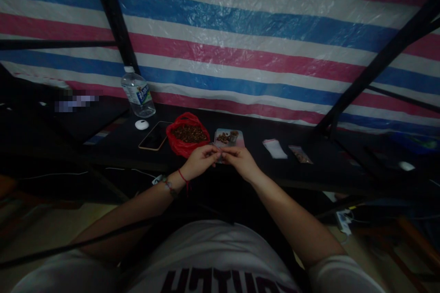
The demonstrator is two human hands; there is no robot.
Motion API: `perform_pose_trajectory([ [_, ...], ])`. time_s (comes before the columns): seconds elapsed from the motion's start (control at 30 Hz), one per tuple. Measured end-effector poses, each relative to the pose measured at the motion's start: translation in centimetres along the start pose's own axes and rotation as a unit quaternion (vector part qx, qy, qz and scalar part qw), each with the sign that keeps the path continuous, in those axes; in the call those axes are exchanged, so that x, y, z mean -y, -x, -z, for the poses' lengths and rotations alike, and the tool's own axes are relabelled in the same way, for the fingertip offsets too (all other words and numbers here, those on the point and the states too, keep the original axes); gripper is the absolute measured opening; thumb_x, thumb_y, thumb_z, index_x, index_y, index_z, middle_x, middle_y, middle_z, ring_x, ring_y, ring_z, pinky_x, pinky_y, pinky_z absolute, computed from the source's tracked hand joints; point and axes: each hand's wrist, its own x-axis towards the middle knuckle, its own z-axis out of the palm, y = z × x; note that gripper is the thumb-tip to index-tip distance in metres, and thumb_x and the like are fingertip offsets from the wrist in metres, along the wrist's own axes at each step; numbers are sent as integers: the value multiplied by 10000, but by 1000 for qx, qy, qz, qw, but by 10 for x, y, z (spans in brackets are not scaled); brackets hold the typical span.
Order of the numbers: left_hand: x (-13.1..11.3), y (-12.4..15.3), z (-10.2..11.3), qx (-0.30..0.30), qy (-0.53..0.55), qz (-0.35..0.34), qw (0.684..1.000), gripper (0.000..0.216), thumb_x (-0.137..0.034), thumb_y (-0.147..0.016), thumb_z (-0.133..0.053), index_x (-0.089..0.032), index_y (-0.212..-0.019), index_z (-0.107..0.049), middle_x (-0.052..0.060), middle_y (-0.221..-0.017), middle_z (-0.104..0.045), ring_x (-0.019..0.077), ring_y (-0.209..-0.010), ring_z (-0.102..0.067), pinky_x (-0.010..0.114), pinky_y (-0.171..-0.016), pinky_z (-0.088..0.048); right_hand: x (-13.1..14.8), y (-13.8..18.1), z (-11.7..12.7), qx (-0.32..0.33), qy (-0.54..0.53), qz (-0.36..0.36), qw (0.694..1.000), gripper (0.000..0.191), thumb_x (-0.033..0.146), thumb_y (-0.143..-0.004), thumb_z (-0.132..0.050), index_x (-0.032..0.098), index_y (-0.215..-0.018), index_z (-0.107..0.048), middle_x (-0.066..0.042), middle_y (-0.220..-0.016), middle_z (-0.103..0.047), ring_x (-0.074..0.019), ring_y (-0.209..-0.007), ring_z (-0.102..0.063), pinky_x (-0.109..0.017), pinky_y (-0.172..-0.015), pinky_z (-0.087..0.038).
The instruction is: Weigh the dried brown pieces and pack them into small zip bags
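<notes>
My left hand (202,159) and my right hand (239,159) meet at the table's front edge. Fingertips of both are pinched together on a small clear plastic bag (219,159), mostly hidden by the fingers. Just beyond them lies a pale card or tray (238,136) bearing a heap of brown pieces (223,137) and a small metal cup (233,135). Left of it, a red plastic bag (185,147) stands open, full of brown grain-like bits (189,133). To the right are a stack of small clear bags (275,149) and a filled one (300,154).
A clear plastic bottle (139,96) stands at the back left, with a white rounded case (141,124) and a phone (155,136) before it. Black metal posts (112,13) rise at both sides. Striped sheeting (233,46) hangs behind the black table (285,128).
</notes>
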Motion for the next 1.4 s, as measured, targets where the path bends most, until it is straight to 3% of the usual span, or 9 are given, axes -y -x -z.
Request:
perform_pose_trajectory([
  [0.17,1,1,1,-9,-19,12,1000,241,-378,-777,-599,-137,-773,-611,7,-666,-602,79,-488,-534,192,-465,-433,3,2,-1,-35,149,48,987,278,268,-843,-515,241,-1051,-697,-17,-926,-723,-174,-809,-662,-336,-770,-530],
  [0.27,0,2,0,-12,-36,18,999,216,-356,-771,-593,-144,-731,-595,-6,-626,-579,84,-482,-534,196,-472,-434,10,5,0,-75,288,97,950,340,208,-835,-511,228,-1146,-647,-51,-1004,-709,-187,-862,-655,-340,-821,-500],
  [0.37,0,4,-1,5,-70,8,997,177,-317,-775,-575,-152,-710,-591,-14,-584,-567,97,-490,-542,201,-482,-426,14,9,-1,-55,366,128,920,328,175,-826,-504,212,-1117,-652,-66,-973,-707,-182,-840,-650,-312,-797,-484],
  [0.5,-1,7,-4,26,-116,-11,993,167,-287,-806,-525,-155,-735,-599,-13,-565,-568,108,-500,-546,204,-487,-414,15,10,-4,-18,327,121,937,237,181,-816,-515,199,-978,-687,-41,-858,-706,-153,-726,-634,-257,-679,-475],
  [0.67,-3,9,-3,27,-151,-48,987,188,-265,-837,-475,-150,-762,-604,-1,-627,-591,114,-555,-561,211,-528,-419,13,8,-3,-42,254,86,962,209,297,-844,-535,190,-949,-680,-21,-814,-698,-141,-681,-619,-236,-626,-445],
  [0.87,-7,10,-3,1,-276,-94,957,216,-228,-833,-462,-165,-656,-568,-4,-614,-570,117,-586,-523,224,-564,-377,18,8,-2,-30,363,106,925,249,228,-860,-482,167,-669,-630,-1,-616,-602,-112,-573,-510,-216,-544,-326],
  [1.07,-5,11,-5,-17,-404,-95,910,202,-239,-808,-476,-174,-625,-535,2,-603,-554,127,-577,-503,242,-545,-315,18,11,-10,-45,447,74,890,221,233,-845,-492,177,-693,-642,-29,-682,-642,-132,-626,-549,-230,-581,-331],
  [1.23,-3,7,3,-71,-429,-57,899,185,-238,-795,-478,-173,-634,-541,3,-605,-560,128,-575,-507,242,-552,-311,20,12,-8,-108,492,49,862,188,215,-813,-503,174,-664,-612,-34,-675,-617,-142,-624,-546,-238,-590,-364],
  [1.4,-7,8,2,-63,-401,-48,913,176,-241,-800,-484,-170,-668,-577,3,-614,-577,124,-568,-506,230,-540,-320,19,15,-9,-124,476,144,859,148,107,-768,-498,174,-804,-625,-87,-1001,-608,-173,-856,-584,-269,-705,-459],
])
